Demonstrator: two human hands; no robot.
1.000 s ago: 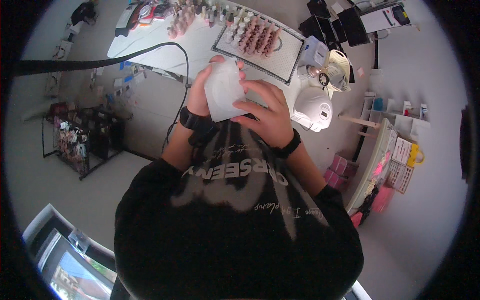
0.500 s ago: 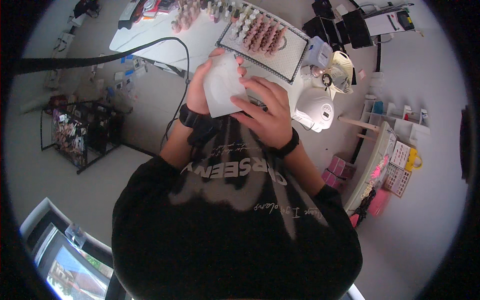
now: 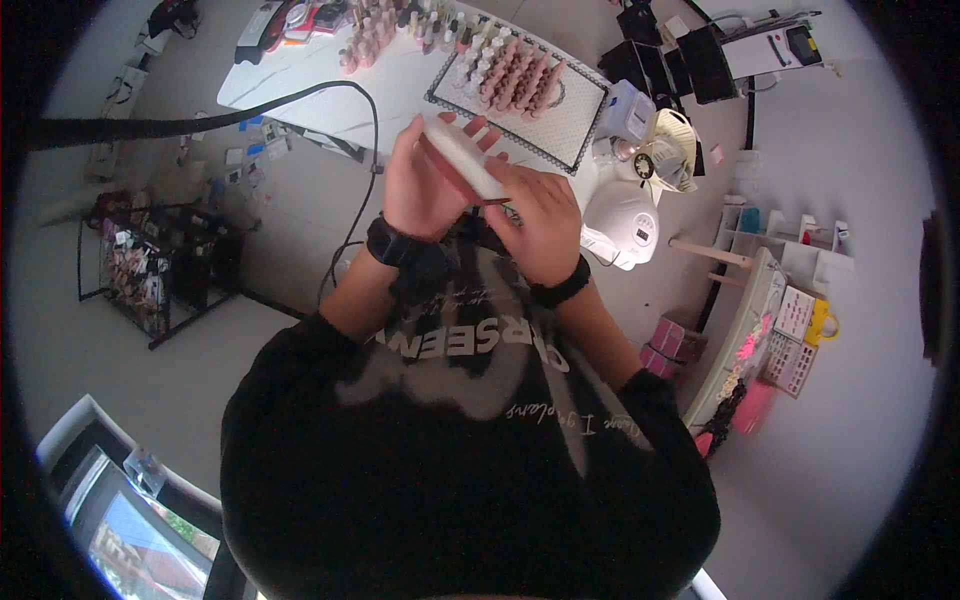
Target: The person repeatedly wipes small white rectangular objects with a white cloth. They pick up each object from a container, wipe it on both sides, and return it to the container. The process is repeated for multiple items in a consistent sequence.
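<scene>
A flat white packet (image 3: pixel 462 155), slightly shiny, is held tilted in front of my chest, near the front edge of the table. My left hand (image 3: pixel 412 195) supports it from the left, thumb along its upper end and fingertips showing beyond its far side. At the packet's lower right end, my right hand (image 3: pixel 545 215) grips it, the thumb close to a dark edge there. Its exact kind cannot be made out, and its underside is partly in shadow.
The white table (image 3: pixel 300 95) bears a framed tray (image 3: pixel 590 135) with rows of pink-brown pieces, several small bottles (image 3: pixel 370 40) and a white lamp-like device (image 3: pixel 625 225). A black cable (image 3: pixel 375 130) hangs left of my hands. A black rack (image 3: pixel 160 270) stands on the floor.
The packet has been tipped from showing its broad face to lying nearly edge-on. My left palm has come into sight, and my right hand has turned with the packet.
</scene>
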